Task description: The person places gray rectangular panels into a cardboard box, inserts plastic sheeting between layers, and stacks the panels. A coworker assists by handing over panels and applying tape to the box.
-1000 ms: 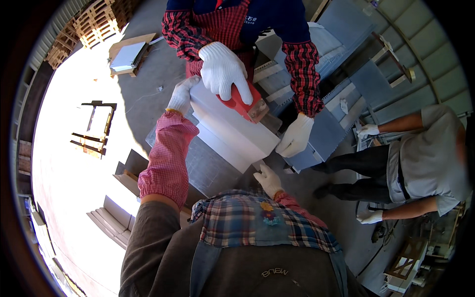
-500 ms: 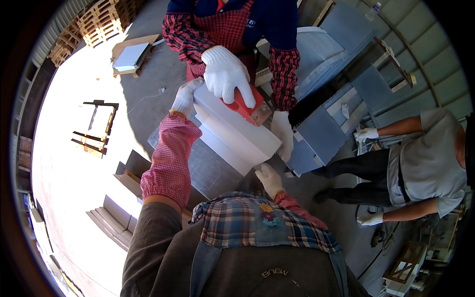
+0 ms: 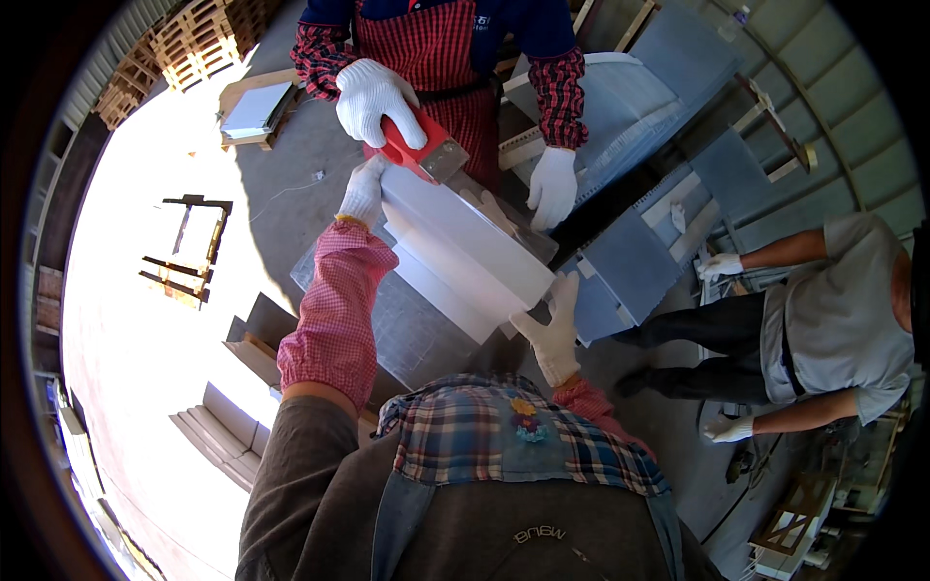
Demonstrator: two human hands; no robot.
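Observation:
A long white block lies slantwise on a grey work surface in front of me. My left hand, in a white glove with a pink checked sleeve, grips the block's far left end. My right hand, also gloved, holds its near right corner. Opposite me, a person in a red striped apron presses a red-handled scraper onto the block's far end with one gloved hand. That person's other gloved hand rests by the block's right edge.
Grey panels lean and lie at the right. Beside them a second person in a grey shirt and white gloves bends down. Wooden pallets stand at the upper left, a wooden frame lies on the sunlit floor, and pale slabs are stacked at the lower left.
The opposite person's scraper has slid up the block toward its far end. That person's other hand has moved up from the block's near right side. My hands have kept their hold.

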